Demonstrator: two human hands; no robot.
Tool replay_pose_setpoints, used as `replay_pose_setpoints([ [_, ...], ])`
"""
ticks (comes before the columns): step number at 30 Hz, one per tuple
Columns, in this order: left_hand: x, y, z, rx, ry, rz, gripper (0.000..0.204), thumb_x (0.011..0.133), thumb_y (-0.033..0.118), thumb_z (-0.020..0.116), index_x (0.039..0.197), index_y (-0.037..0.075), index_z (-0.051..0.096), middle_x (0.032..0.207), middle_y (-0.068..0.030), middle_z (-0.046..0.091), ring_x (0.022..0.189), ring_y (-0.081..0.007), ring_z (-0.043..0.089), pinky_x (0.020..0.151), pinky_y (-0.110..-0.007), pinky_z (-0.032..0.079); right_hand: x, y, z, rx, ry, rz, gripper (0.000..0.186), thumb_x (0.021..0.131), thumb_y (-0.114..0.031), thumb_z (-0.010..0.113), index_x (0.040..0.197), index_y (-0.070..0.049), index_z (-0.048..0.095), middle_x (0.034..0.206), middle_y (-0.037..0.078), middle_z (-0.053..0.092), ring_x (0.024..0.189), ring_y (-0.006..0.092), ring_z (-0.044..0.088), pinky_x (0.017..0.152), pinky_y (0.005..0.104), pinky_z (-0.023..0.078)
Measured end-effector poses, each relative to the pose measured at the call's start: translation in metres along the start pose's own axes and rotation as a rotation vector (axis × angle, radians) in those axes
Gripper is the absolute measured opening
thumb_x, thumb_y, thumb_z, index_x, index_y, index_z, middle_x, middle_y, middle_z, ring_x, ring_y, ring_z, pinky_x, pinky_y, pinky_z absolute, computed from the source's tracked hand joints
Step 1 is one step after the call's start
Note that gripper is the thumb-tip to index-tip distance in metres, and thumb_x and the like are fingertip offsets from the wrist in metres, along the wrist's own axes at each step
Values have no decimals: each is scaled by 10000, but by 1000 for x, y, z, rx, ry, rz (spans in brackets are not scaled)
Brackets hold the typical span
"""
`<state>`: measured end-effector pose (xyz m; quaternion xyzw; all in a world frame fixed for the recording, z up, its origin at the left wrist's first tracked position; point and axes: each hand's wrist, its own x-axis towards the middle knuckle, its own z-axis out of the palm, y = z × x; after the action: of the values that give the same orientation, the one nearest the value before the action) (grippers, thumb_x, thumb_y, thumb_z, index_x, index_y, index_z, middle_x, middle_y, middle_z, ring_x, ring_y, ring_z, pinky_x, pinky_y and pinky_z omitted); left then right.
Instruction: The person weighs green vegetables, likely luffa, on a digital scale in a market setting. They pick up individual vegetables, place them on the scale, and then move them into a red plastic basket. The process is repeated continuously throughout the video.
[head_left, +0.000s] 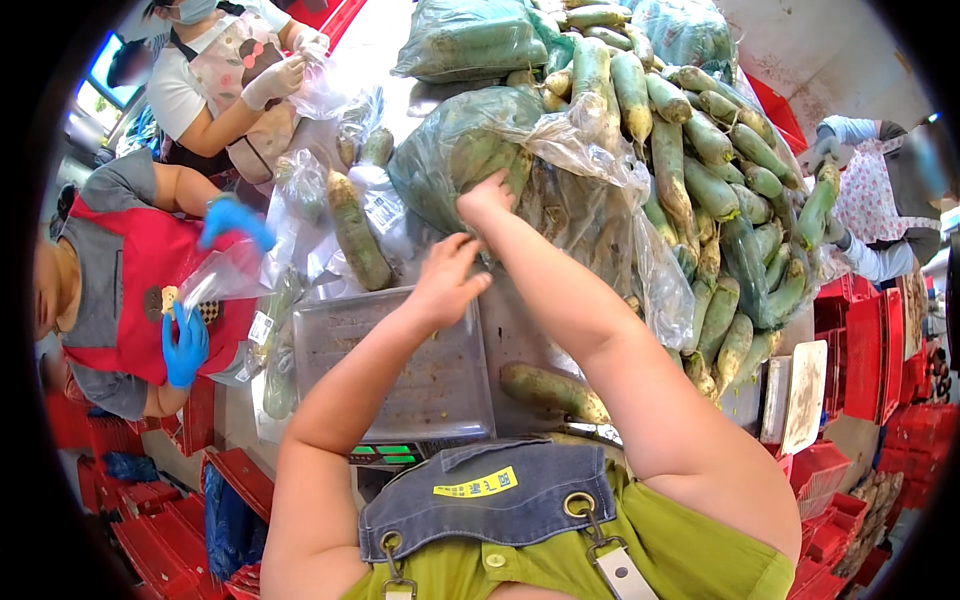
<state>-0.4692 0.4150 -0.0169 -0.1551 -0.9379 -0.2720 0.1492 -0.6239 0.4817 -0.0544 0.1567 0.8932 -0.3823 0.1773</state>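
A cloudy plastic bag (425, 165) holding green radishes lies on the table in front of me. My right hand (487, 198) is at its near right side, fingers curled against the film; their tips are partly hidden. Closer to me, my left hand (450, 280) holds nothing, its fingers loosely bent and apart. Beneath that hand and forearm is the grey tray of a scale (400, 385), with lit green displays (385, 455) along its front. One loose green radish (553, 391) rests beside the tray, and another radish (357, 235) lies beyond its left corner.
A large heap of green radishes (710, 170) rises at the right, partly under crumpled clear plastic (665, 260). Two people in aprons (150, 255) handle clear bags at the left; another person (880, 195) holds a radish at far right. Red crates (865, 355) stand around the table.
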Motion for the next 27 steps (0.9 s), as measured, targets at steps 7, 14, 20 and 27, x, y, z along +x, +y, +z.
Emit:
replay_pose_setpoints([
  [7, 2, 21, 14, -269, -354, -112, 245, 856, 165, 526, 991, -29, 593, 879, -175, 606, 916, -294, 576, 832, -394, 432, -2, 7, -7, -171, 124, -202, 998, 691, -271, 697, 1457, -94, 81, 1354, 216, 357, 1236, 347, 381, 1014, 409, 332],
  [14, -22, 42, -19, -1044, -247, -681, 329, 962, 268, 460, 801, 17, 601, 668, -47, 566, 595, -129, 507, 568, -247, 416, 46, 115, -87, 1321, -431, -141, 699, 741, -206, 600, 1377, -140, 318, 1133, 88, 545, 992, 262, 537, 826, 416, 468],
  [20, -34, 94, -2, -1535, -168, -790, 375, 947, 322, 486, 1145, 5, 518, 1054, -119, 611, 966, -195, 576, 869, -347, 425, -166, 178, -166, 1412, -543, -327, 829, 699, -185, 596, 1434, -135, 215, 1344, 141, 392, 1175, 318, 456, 973, 427, 396],
  [27, -41, 136, -8, -1738, -107, -767, 391, 858, 162, 610, 1197, 21, 476, 1081, -76, 590, 1017, -212, 553, 925, -376, 410, -257, 206, -155, 955, -673, -550, 958, 708, -149, 730, 1460, -61, 143, 1389, 131, 377, 1206, 234, 438, 983, 344, 367],
])
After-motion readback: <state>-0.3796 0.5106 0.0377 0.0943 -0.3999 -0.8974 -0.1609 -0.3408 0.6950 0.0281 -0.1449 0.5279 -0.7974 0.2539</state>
